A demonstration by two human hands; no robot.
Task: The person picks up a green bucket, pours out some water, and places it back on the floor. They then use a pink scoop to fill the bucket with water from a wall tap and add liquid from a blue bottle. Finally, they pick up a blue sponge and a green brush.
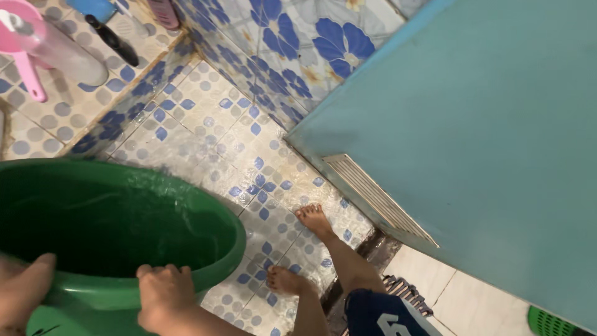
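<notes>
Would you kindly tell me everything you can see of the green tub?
The green tub is large, round and looks like smooth plastic, with a thick rolled rim. It holds dark water, its surface rippled. It sits low at the left, over the wet floor, partly cut off by the picture's edge. The left hand grips the near rim with the thumb inside; the right hand hooks its fingers over the rim.

Not much packaging here, just toiletries up around 11 o'clock on the tiled ledge: a clear bottle [65,55] lying tilted, a slim black tube [112,40] beside it, and a pink ribbed container [164,12] at the top edge.
</notes>
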